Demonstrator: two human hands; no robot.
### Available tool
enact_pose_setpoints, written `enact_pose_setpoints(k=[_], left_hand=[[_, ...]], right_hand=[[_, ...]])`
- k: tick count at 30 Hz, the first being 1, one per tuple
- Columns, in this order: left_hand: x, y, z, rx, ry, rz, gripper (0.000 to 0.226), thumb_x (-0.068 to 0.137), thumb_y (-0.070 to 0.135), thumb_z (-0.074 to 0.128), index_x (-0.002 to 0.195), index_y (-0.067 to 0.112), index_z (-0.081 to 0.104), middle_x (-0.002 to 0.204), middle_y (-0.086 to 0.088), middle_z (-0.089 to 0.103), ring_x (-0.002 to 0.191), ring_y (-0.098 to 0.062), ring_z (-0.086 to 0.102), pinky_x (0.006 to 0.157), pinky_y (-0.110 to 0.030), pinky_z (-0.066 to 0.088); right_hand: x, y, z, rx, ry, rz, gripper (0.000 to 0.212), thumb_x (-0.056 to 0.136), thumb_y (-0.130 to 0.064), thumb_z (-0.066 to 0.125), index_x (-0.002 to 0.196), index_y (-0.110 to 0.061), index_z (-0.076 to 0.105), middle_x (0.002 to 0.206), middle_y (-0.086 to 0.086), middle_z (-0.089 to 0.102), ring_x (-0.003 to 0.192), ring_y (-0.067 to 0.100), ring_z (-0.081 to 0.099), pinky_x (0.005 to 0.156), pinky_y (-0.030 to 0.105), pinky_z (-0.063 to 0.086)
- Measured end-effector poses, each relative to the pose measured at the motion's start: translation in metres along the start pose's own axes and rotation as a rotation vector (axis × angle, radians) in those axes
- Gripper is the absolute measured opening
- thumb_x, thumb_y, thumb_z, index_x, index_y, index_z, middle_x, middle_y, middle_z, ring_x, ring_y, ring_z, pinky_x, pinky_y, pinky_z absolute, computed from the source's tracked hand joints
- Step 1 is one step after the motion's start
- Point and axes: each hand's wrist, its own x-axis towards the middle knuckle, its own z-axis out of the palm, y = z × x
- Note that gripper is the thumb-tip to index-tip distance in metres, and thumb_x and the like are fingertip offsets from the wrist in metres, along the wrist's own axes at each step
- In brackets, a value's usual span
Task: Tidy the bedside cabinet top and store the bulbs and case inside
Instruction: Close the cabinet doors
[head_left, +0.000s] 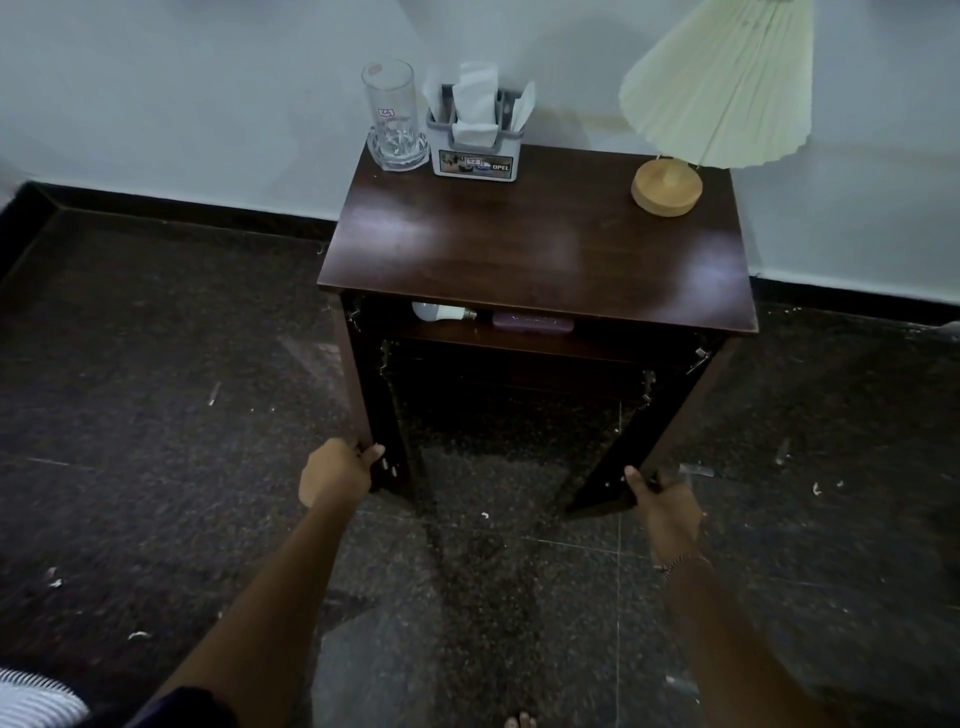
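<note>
Single head view, looking down and forward, near cabinet (535, 249) front

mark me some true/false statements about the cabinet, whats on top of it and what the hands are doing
1. The left hand and right hand each grip the edge of an open door, the left door and the right door. True.
2. The bulb lies on the cabinet top. False: it lies on the inner shelf, beside the purple case.
3. The lamp stands at the back right corner of the top. True.
4. The glass lies on its side. False: it stands upright at the back left, beside the tissue holder.
</note>
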Motion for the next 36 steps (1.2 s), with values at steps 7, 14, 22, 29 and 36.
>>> enact_pose_setpoints(k=[7,14,22,29,36], left_hand=[[0.014,0.008,0.023,-0.504,-0.100,-0.149,0.035,0.088,0.026,0.062,0.106,-0.004,0.061,0.086,-0.017,0.061,0.078,-0.031,0.061,0.078,-0.049,0.056],[0.025,0.040,0.055,-0.691,-0.104,-0.139,0.036,0.083,0.025,0.069,0.099,-0.007,0.063,0.087,-0.022,0.067,0.082,-0.039,0.067,0.080,-0.054,0.056],[0.031,0.087,0.078,-0.815,-0.073,-0.147,0.038,0.080,0.025,0.071,0.093,-0.010,0.066,0.099,-0.028,0.068,0.095,-0.041,0.066,0.088,-0.054,0.052],[0.039,0.138,0.085,-0.908,-0.066,-0.126,0.039,0.086,0.019,0.064,0.105,-0.015,0.060,0.102,-0.032,0.065,0.097,-0.043,0.064,0.092,-0.056,0.050],[0.057,0.185,0.089,-0.878,0.014,-0.189,0.038,0.085,0.026,0.065,0.097,-0.011,0.066,0.101,-0.030,0.068,0.095,-0.040,0.065,0.086,-0.051,0.053]], right_hand=[[0.011,-0.011,0.004,0.117,-0.192,0.070,0.040,0.082,-0.039,0.065,0.075,0.000,0.067,0.090,0.024,0.070,0.090,0.038,0.065,0.085,0.048,0.053],[0.017,-0.028,0.018,0.135,-0.250,0.016,0.040,0.088,-0.034,0.059,0.080,0.004,0.068,0.076,0.016,0.064,0.080,0.032,0.061,0.077,0.044,0.051],[0.029,-0.071,0.047,0.080,-0.287,-0.014,0.049,0.096,-0.036,0.044,0.108,0.008,0.059,0.111,0.027,0.062,0.103,0.039,0.057,0.068,0.033,0.037],[0.053,-0.118,0.067,0.065,-0.293,0.056,0.050,0.096,-0.038,0.042,0.109,0.007,0.059,0.113,0.024,0.063,0.106,0.037,0.058,0.073,0.034,0.041],[0.076,-0.156,0.084,0.050,-0.263,0.074,0.053,0.097,-0.040,0.037,0.107,0.007,0.059,0.111,0.025,0.064,0.104,0.036,0.059,0.067,0.030,0.036]])
